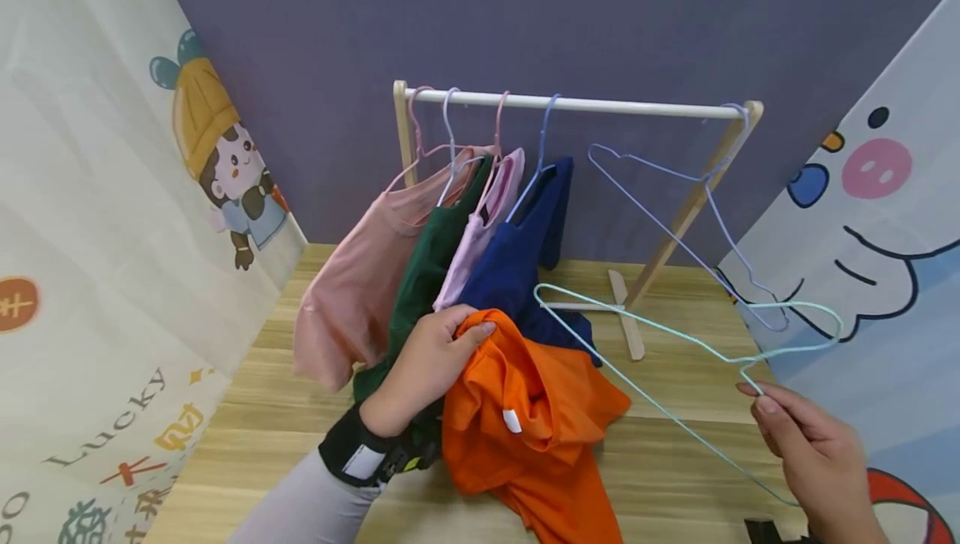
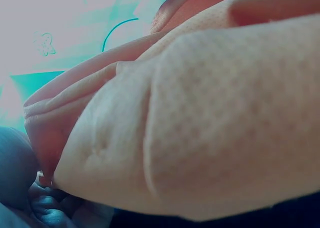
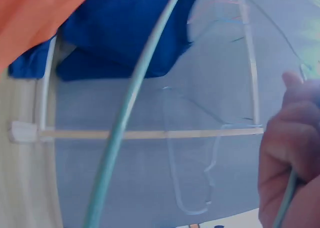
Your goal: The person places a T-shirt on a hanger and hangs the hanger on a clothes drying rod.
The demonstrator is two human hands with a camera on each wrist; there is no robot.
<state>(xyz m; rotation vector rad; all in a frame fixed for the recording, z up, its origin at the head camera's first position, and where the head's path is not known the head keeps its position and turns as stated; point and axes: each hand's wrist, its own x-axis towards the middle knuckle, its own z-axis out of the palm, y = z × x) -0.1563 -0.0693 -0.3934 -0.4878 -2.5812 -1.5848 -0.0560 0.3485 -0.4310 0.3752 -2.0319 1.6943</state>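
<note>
An orange T-shirt [image 1: 562, 436] with a small white tag lies bunched at the middle front of the table. My left hand [image 1: 427, 361] grips its upper edge, thumb on top of the cloth. Over at the right, my right hand [image 1: 817, 444] pinches a mint-green wire hanger [image 3: 126, 108] by the wire below its hook. The bare hanger is tilted, one shoulder reaching left above the orange cloth and the hook lying to the right. Mostly the hand and wrist fill the left wrist view, so the grip's underside is hidden.
Behind stands a rack with a white rail [image 1: 622, 105]. On its left hang a pink shirt [image 1: 352, 277], a dark green one [image 1: 431, 265], a lilac one [image 1: 468, 248] and a navy one [image 1: 510, 261]. A bare lavender hanger [image 1: 660, 232] hangs at the right end.
</note>
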